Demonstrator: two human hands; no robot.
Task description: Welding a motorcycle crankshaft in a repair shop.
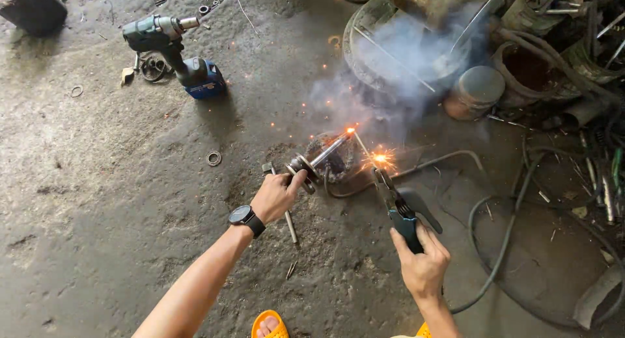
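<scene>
Sparks point(383, 159) at the rod tip, grey smoke point(397, 58) rising. Right hand point(423, 263), grip wrapped tight on the electrode holder point(398, 211). Left hand point(277, 196), grip pinching the metal shaft point(322, 156) that lies on the concrete floor point(97, 201). Cordless impact wrench point(176, 52) lies well apart.

one head-worn view looks steeply down from standing height onto the concrete floor point(117, 201), facing forward past the person's own forearms, which enter from the bottom edge; scrap clutter fills the upper right of the frame.
</scene>
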